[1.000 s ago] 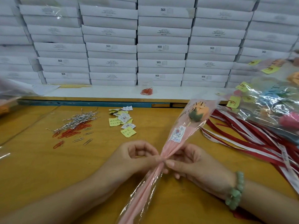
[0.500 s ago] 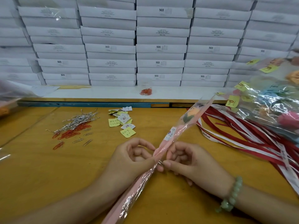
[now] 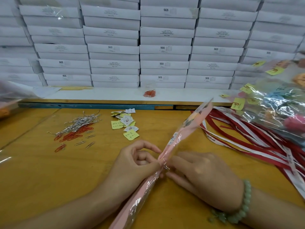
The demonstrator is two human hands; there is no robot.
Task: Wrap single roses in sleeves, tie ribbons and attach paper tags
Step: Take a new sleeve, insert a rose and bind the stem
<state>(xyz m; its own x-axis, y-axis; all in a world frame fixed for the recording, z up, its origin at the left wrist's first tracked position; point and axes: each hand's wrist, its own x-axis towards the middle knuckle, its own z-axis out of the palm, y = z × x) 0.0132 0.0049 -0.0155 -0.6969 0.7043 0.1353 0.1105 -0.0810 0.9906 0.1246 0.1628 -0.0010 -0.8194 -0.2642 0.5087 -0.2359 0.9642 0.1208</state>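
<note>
A single rose in a pink and clear sleeve (image 3: pixel 184 129) lies slanted across the wooden table, bloom end up to the right, seen edge-on. My left hand (image 3: pixel 137 164) pinches the sleeve at its narrow waist from the left. My right hand (image 3: pixel 203 174) holds the same spot from the right, fingers curled round a thin silver twist tie (image 3: pixel 166 167) there. Red and white ribbons (image 3: pixel 247 134) lie to the right. Yellow and white paper tags (image 3: pixel 126 124) sit in a small heap behind my left hand.
Silver twist ties (image 3: pixel 80 123) and orange paper clips (image 3: pixel 72 136) lie at the left. Finished wrapped roses with yellow tags (image 3: pixel 272 103) pile up at the right. Stacked white boxes (image 3: pixel 165 48) form a wall behind a white shelf holding a small bag of clips (image 3: pixel 149 93).
The sleeve has turned from flat and face-up to edge-on, and its lower end has swung left. My right hand has rolled over so that its back faces up.
</note>
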